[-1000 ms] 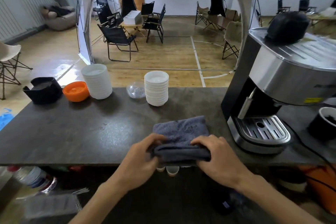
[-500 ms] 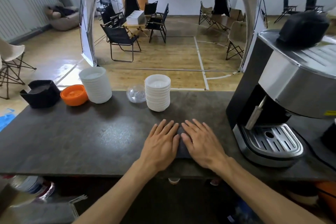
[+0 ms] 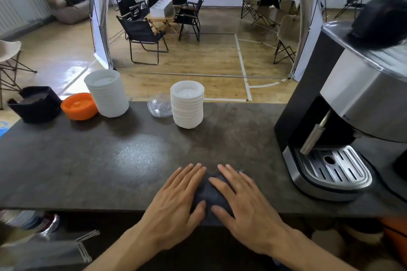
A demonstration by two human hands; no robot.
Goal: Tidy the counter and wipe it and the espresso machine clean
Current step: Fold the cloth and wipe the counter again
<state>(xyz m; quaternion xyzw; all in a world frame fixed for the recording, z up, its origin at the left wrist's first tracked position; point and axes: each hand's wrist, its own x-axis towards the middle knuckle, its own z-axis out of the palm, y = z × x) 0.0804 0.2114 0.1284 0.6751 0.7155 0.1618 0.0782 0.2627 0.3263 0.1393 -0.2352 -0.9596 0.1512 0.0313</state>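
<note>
Both hands are lying flat, fingers straight and slightly fanned, on a dark grey cloth (image 3: 210, 193) at the near edge of the dark counter (image 3: 88, 160). The left hand (image 3: 176, 202) is covering the cloth's left side and the right hand (image 3: 244, 204) its right side — only a narrow strip of fabric is showing in the gap between them, with a small corner peeking out past the right fingertips. The thumbs are pointing toward each other over the cloth's near part, which is reaching the counter's front edge. Neither hand is curling round the fabric; the palms are pressing down on it.

The espresso machine (image 3: 343, 121) is standing to the right of the hands, apart from them, its drip tray (image 3: 334, 167) facing the person. Farther back on the counter are sitting a short stack of white lids (image 3: 187, 105), a clear dome lid (image 3: 159, 105) just beside it, a taller white stack (image 3: 106, 93), an orange bowl (image 3: 78, 106) and a black container (image 3: 35, 103).
</note>
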